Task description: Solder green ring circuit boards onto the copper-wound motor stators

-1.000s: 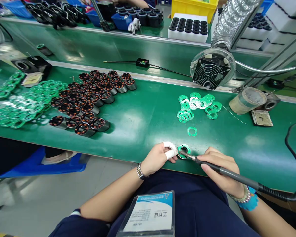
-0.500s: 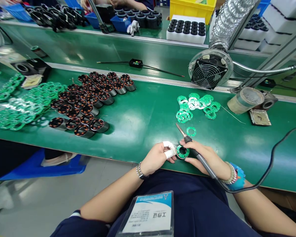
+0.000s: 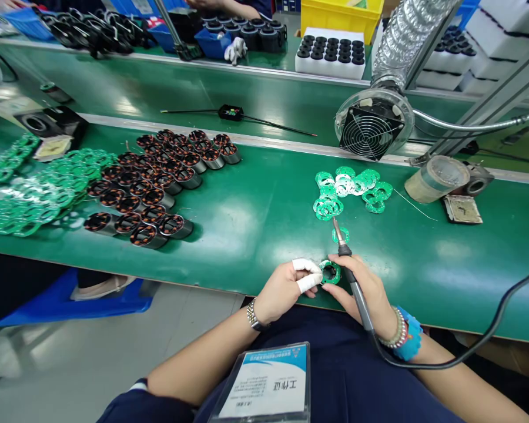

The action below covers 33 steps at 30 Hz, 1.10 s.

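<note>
A green ring-shaped circuit board (image 3: 338, 272) sits over a dark round core at the bench's front edge, between my two hands. White covers wrap the thumb and a finger of my left hand (image 3: 283, 289), which is closed on the board's left side. In my right hand (image 3: 370, 288) is a soldering iron (image 3: 360, 296), its tip pointing away from me. The right thumb and fingertips also touch the board's right side. Just beyond lies a loose green ring board (image 3: 346, 235), partly behind the iron. What is under the held board is mostly hidden.
Several stator cores with copper windings (image 3: 161, 176) stand left of centre, beside piled green boards (image 3: 39, 191). More ring boards (image 3: 328, 207) lie ahead. A fan (image 3: 368, 134) hangs above the bench. At right are a round container (image 3: 436, 179) and a soldering sponge (image 3: 462, 209).
The soldering iron has swung more upright, its tip moving right to the loose ring board. Both hands and the held board have shifted slightly right, and the board has turned or tilted.
</note>
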{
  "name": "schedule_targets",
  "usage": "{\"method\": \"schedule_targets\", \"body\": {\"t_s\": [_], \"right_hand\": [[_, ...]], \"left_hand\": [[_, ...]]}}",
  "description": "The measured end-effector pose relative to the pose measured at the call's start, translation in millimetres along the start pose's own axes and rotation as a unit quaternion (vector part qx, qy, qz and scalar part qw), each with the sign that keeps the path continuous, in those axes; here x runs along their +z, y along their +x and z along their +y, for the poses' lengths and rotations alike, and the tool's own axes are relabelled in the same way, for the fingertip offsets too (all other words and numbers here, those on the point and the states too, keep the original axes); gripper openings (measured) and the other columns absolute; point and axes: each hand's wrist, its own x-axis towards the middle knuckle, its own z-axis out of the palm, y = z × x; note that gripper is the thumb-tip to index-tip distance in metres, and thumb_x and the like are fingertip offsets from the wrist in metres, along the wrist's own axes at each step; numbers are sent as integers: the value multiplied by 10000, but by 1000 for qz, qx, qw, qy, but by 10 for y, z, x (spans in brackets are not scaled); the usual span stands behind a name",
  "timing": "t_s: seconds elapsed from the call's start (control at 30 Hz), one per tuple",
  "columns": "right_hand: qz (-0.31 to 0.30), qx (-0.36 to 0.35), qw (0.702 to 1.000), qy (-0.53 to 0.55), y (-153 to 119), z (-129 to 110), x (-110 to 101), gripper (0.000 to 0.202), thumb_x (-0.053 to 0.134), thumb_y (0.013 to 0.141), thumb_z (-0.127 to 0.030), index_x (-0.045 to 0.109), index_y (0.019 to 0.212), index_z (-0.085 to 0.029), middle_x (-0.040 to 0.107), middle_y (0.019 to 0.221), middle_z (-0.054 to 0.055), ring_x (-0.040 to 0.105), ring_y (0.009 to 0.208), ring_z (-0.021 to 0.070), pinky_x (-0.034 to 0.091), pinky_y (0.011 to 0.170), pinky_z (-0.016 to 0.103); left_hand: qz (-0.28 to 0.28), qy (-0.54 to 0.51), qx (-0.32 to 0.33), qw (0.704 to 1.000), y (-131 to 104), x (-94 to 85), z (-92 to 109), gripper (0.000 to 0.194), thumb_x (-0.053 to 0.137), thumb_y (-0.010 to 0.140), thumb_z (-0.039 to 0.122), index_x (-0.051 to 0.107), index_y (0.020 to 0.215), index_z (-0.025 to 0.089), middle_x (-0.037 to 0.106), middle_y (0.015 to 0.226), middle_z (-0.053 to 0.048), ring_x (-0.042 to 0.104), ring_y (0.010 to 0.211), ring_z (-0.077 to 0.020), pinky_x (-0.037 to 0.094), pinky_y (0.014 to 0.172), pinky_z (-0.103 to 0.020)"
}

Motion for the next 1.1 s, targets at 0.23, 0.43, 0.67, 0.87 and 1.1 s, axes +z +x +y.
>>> {"method": "schedule_targets", "body": {"t_s": [0.23, 0.43, 0.67, 0.87, 1.1], "right_hand": [[30, -52, 998, 24, 170, -7, 48, 247, 510, 811, -83, 543, 1005, -232, 602, 879, 49, 556, 844, 191, 498, 731, 341], [-8, -83, 997, -4, 162, -29, 82, 292, 477, 802, -67, 521, 1056, -204, 598, 825, 54, 529, 803, 198, 474, 714, 364], [14, -41, 998, 36, 92, -79, -148, 235, 528, 795, -73, 571, 996, -187, 610, 813, 50, 545, 778, 173, 479, 691, 325], [23, -77, 993, 86, 29, -108, -449, 331, 581, 771, -89, 598, 1087, -186, 615, 713, 37, 551, 658, 155, 476, 605, 311], [-25, -58, 991, 116, -44, -122, -520, 244, 552, 752, -61, 654, 953, -154, 610, 634, 39, 545, 626, 153, 472, 593, 318]], "left_hand": [[-30, -2, 2, 1000, 16, -14, 45, 200, 665, 685, 296, 545, 725, 140, 523, 606, 32, 522, 550, -83, 477, 538, -215], [-36, 13, 22, 999, 0, -26, 15, 196, 625, 728, 307, 530, 760, 139, 547, 644, 16, 552, 572, -92, 492, 561, -229], [-37, 40, 26, 998, 0, -74, -28, 164, 593, 752, 280, 506, 757, 140, 574, 651, 3, 579, 603, -104, 498, 598, -240], [-42, 60, 25, 997, 4, -78, -35, 150, 586, 752, 267, 503, 734, 144, 579, 652, 1, 570, 583, -99, 486, 589, -234], [-30, 83, 21, 996, 10, -74, -33, 127, 575, 755, 249, 506, 730, 145, 587, 645, 4, 575, 557, -94, 476, 577, -228]]}}
